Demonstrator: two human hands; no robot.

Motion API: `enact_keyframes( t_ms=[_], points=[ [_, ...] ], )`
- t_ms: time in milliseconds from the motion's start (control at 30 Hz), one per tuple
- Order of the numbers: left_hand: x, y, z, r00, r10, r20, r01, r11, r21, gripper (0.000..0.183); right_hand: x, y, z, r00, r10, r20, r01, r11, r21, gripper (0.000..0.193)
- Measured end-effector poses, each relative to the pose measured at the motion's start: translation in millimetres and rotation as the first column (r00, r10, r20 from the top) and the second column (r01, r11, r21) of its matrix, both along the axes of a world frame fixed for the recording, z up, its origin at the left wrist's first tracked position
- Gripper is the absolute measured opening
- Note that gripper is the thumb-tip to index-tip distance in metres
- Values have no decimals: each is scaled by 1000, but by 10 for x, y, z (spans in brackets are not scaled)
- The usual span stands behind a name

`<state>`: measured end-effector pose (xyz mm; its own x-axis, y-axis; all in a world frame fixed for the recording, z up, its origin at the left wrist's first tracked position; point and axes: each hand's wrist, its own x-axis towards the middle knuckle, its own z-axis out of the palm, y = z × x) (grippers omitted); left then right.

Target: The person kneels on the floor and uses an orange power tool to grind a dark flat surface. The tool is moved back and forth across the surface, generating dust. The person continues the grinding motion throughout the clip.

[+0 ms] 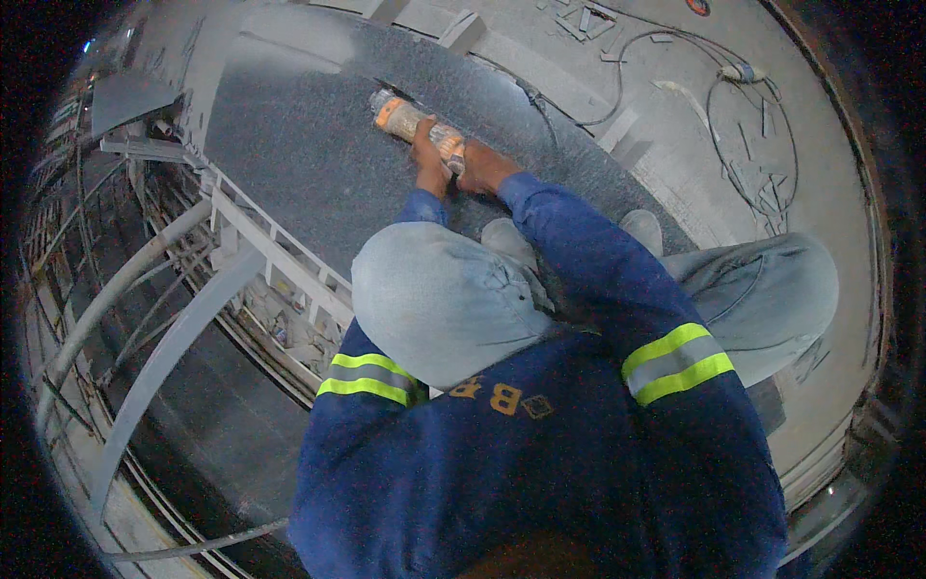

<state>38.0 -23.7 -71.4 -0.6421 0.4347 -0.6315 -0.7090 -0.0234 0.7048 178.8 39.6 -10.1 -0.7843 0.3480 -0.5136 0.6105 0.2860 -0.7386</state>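
An orange, dust-covered angle grinder (397,118) lies across the upper middle of a dark speckled slab (289,154). My left hand (427,154) is closed round the middle of its body. Behind it, my right hand (482,168) grips the rear end. The tool's head points to the upper left, at a short dark line on the slab. Its disc cannot be made out. Pale dust (289,53) spreads over the slab beyond the head. My knees are bent, and my dusty shoes (508,241) are close behind my hands.
A black cable (617,101) runs to a loop with a connector (743,73) on the dusty floor at right. Thin offcuts (586,21) are scattered there. Pale blocks (463,32) stand along the slab's far edge. At left are a metal frame (280,246) and curved pipes (125,280).
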Motion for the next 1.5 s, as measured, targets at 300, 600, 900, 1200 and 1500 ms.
enact_keyframes(
  t_ms=[300,600,900,1200,1500],
  points=[
    [224,-46,121,999,38,-14,-38,999,-14,38,177,-51,109,999,40,17,-40,999,36,63],
    [388,-54,268,996,82,-38,-84,995,-48,35,328,-71,280,999,-37,-19,37,999,-22,55],
    [53,-47,-53,1000,18,-21,-18,1000,0,34,52,-104,-258,993,-37,-113,42,999,35,58],
    [147,-38,71,999,41,-34,-42,999,-18,41,85,-41,-235,999,51,-6,-51,998,-34,62],
    [427,-57,134,997,72,-25,-72,997,-24,41,429,-78,177,999,-31,39,30,999,45,62]
  ],
)
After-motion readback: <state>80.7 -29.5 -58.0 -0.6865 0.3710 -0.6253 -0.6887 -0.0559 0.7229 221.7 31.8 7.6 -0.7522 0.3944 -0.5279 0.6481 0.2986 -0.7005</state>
